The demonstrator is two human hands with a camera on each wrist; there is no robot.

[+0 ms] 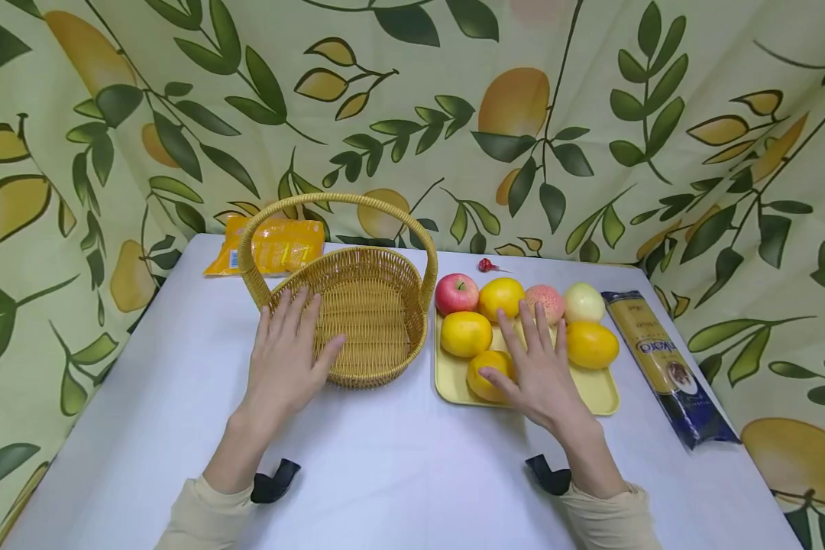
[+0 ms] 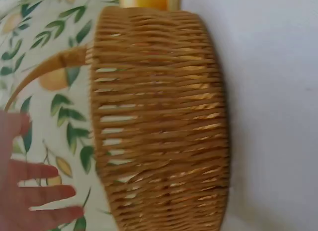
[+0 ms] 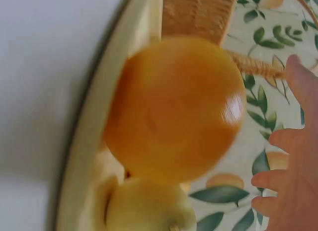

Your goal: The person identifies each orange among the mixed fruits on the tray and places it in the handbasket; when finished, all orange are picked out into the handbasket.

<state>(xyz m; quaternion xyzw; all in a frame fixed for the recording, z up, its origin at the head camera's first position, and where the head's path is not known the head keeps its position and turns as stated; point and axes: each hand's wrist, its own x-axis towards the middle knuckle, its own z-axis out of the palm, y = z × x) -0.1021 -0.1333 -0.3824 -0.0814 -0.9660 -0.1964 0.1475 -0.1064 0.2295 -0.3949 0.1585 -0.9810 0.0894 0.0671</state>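
A wicker basket (image 1: pixel 367 313) with a tall hooped handle stands left of centre. My left hand (image 1: pixel 285 367) is spread over its near left rim, holding nothing; the left wrist view shows the hand (image 2: pixel 35 191) beside the woven wall (image 2: pixel 159 116). To the right, my right hand (image 1: pixel 543 374) hovers with spread fingers over a pale yellow tray (image 1: pixel 454 388) of fruit. On it lie a red apple (image 1: pixel 457 293), several yellow fruits (image 1: pixel 465 334), a pinkish peach-like fruit (image 1: pixel 546 302) and a pale round fruit (image 1: pixel 583 302). A yellow fruit (image 1: pixel 486 376) lies nearest the right thumb.
An orange snack packet (image 1: pixel 275 246) lies behind the basket. Right of the tray is a long blue and gold packet (image 1: pixel 667 367). A small red thing on a thin stick (image 1: pixel 486 265) lies behind the fruit. A leaf-patterned curtain (image 1: pixel 412 114) surrounds the white table (image 1: pixel 399 473).
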